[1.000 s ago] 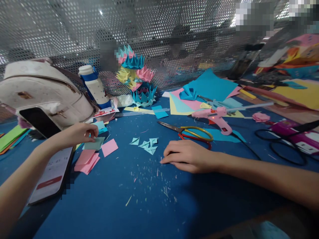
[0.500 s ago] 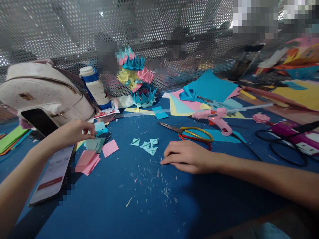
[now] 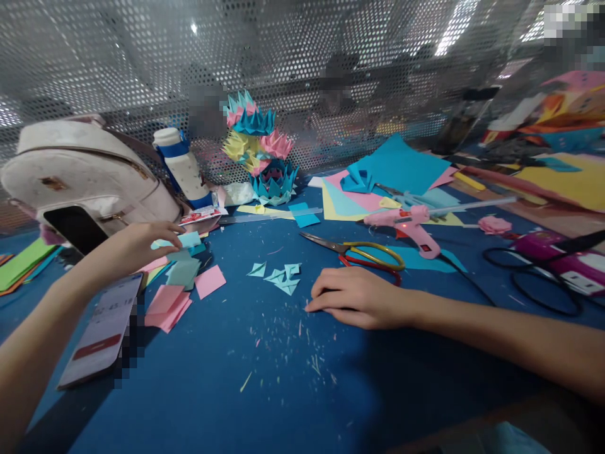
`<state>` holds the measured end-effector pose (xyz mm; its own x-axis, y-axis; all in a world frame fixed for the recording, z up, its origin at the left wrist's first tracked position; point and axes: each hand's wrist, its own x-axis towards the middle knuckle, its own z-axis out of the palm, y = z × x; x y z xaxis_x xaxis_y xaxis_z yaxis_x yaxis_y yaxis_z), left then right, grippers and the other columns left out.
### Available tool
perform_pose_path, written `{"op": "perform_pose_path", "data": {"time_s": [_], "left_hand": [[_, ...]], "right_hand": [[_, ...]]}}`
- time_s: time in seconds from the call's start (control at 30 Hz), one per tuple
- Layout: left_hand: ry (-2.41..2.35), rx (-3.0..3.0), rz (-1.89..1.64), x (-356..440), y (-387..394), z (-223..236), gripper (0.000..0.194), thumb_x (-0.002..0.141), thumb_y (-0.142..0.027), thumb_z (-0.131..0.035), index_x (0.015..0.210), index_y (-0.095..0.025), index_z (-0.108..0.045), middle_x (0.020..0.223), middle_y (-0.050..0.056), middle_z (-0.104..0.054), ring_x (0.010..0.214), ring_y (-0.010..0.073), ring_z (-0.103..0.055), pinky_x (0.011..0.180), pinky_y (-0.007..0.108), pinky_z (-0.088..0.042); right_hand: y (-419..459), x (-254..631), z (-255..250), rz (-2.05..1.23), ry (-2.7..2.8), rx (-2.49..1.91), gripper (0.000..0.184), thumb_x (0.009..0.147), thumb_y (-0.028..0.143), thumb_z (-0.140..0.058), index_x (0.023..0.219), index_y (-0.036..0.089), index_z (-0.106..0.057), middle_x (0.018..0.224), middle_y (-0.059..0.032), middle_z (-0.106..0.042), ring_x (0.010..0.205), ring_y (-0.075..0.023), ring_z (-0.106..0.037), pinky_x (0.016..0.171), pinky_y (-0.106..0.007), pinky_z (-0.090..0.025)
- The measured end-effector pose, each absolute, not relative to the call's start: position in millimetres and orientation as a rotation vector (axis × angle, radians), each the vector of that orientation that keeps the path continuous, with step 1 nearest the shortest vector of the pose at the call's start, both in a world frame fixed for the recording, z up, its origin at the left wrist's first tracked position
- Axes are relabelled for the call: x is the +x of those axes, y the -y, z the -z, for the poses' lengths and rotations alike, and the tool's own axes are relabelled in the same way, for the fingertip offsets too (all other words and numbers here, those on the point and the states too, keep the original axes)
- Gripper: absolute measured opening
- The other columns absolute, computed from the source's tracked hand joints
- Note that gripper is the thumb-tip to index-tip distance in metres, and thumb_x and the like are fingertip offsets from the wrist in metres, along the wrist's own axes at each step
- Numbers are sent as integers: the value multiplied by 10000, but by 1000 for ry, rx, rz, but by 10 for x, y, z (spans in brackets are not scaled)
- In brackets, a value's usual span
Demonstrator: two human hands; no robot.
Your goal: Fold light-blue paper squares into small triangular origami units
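My left hand (image 3: 142,246) is over the pile of paper squares on the left, its fingers closed around the edge of a light blue paper square (image 3: 163,244). Beneath and beside it lie teal squares (image 3: 184,272) and pink squares (image 3: 169,306). My right hand (image 3: 357,297) rests palm down on the blue table (image 3: 198,384), fingers loosely bent and slightly apart, with no object seen in it. Left of its fingertips are several small folded light blue paper triangles (image 3: 287,285). Scissors (image 3: 331,242) with yellow and red handles lie just behind that hand.
A pink glue gun (image 3: 401,221) lies at right, with coloured sheets (image 3: 401,164) behind. A folded-paper stack (image 3: 274,180) stands at the back near a bottle (image 3: 182,167) and white backpack (image 3: 94,170). A phone (image 3: 101,334) lies below my left forearm; paper scraps (image 3: 302,353) litter the front.
My left hand has lifted slightly and its fingers have straightened; a light blue square now shows under them. My right hand has stayed in place.
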<state>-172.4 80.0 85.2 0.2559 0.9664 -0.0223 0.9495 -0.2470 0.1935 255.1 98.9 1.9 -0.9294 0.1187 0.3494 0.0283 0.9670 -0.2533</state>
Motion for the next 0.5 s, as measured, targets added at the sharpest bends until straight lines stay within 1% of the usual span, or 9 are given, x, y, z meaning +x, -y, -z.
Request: {"op": "perform_pose_path", "data": {"time_s": [0.07, 0.13, 0.17, 0.23, 0.3, 0.37, 0.43, 0.5], "left_hand": [[-1844, 2330, -220, -1701, -785, -870, 280, 869, -368, -534, 909, -164, -722, 1087, 73, -730, 976, 219, -634, 916, 304, -403], [-1868, 2303, -300, -1654, -770, -890, 274, 873, -356, -530, 943, -168, -717, 971, 44, -752, 900, 207, -645, 873, 302, -427], [-1867, 2292, -344, -1620, -762, -901, 279, 870, -354, -531, 967, -168, -715, 957, 40, -755, 890, 205, -647, 862, 303, -437], [-1824, 2277, -428, -1526, -741, -915, 310, 857, -368, -548, 1031, -168, -710, 995, 44, -753, 901, 201, -651, 861, 303, -458], [-1738, 2263, -491, -1395, -708, -909, 337, 827, -391, -590, 1053, -173, -712, 1011, 51, -752, 886, 195, -664, 851, 298, -484], [-1650, 2240, -553, -1230, -661, -874, 374, 817, -412, -595, 1096, -188, -705, 1024, 58, -749, 888, 197, -682, 850, 304, -509], [-1575, 2210, -618, -1042, -600, -821, 360, 824, -416, -594, 1093, -202, -700, 1062, 61, -738, 892, 190, -696, 848, 302, -529], [-1508, 2187, -645, -855, -526, -775, 298, 832, -392, -613, 1050, -211, -705, 994, 49, -742, 844, 176, -700, 810, 291, -546]], "right_hand": [[-996, 2550, -16, -368, 2747, -110, 290, 981, 154, -438, 1163, 170, -664, 1037, -86, -663, 926, -166, -572, 730, -291, -456], [-1001, 2550, -12, -393, 2743, -111, 290, 982, 157, -437, 1160, 172, -666, 1036, -87, -663, 928, -166, -574, 735, -293, -462], [-1002, 2551, -11, -402, 2742, -110, 289, 981, 157, -440, 1159, 173, -667, 1036, -87, -663, 928, -166, -574, 737, -294, -464], [-1003, 2552, -12, -415, 2737, -110, 288, 978, 152, -444, 1158, 172, -668, 1037, -86, -663, 930, -165, -574, 738, -293, -466], [-1001, 2554, -17, -421, 2729, -107, 288, 976, 145, -446, 1158, 168, -668, 1034, -86, -663, 930, -164, -575, 737, -290, -467], [-997, 2553, -24, -430, 2720, -102, 291, 977, 146, -443, 1164, 164, -665, 1029, -88, -662, 928, -164, -577, 741, -289, -471], [-991, 2551, -30, -435, 2713, -99, 292, 982, 154, -439, 1168, 163, -663, 1027, -90, -661, 924, -164, -578, 745, -290, -475], [-980, 2547, -35, -437, 2708, -99, 292, 987, 163, -438, 1174, 161, -662, 1032, -94, -661, 920, -165, -578, 749, -294, -476]]}}
